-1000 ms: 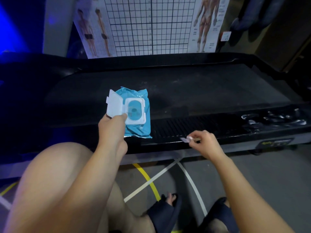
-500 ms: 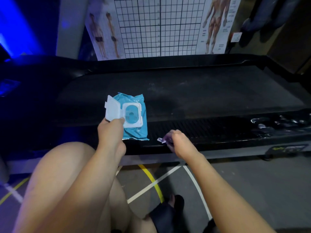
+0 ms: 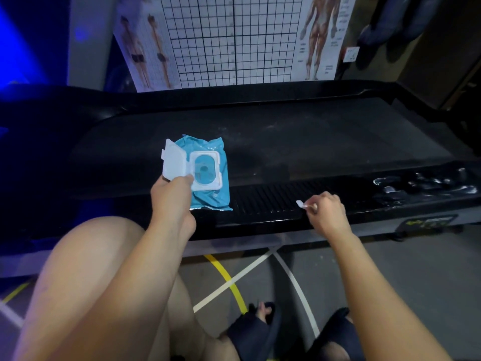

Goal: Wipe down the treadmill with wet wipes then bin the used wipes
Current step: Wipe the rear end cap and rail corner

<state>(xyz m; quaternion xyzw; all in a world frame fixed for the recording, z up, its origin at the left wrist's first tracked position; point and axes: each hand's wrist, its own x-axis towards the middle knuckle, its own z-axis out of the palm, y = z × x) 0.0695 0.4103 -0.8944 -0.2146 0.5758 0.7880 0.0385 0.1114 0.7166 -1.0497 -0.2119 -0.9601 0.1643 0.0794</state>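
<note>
Left hand [image 3: 173, 198] has its fingers curled, gripping the lower edge of the white flip lid [image 3: 173, 162], which is swung open to the left of the wet wipes pack [image 3: 212, 200]. Right hand [image 3: 326, 212] is loosely fisted, thumb and fingertips pinching a small white tab [image 3: 299, 203]; what the tab is can't be made out. That hand hovers over the ribbed side rail [image 3: 265, 200], well apart from the pack; whether it touches the rail is unclear. The blue pack lies flat on the treadmill [image 3: 325, 142], its far part on the dark belt and its near end over the rail edge. The oval opening [image 3: 204, 169] inside the lid frame looks sealed blue, with no wipe sticking out. The belt surface looks dusty. A bare knee [image 3: 88, 269] sits under the left forearm, with dark sandals [image 3: 256, 334] on the grey floor [image 3: 403, 269] with its yellow and white lines. A grid posture chart [image 3: 234, 40] hangs on the wall behind the treadmill.
</note>
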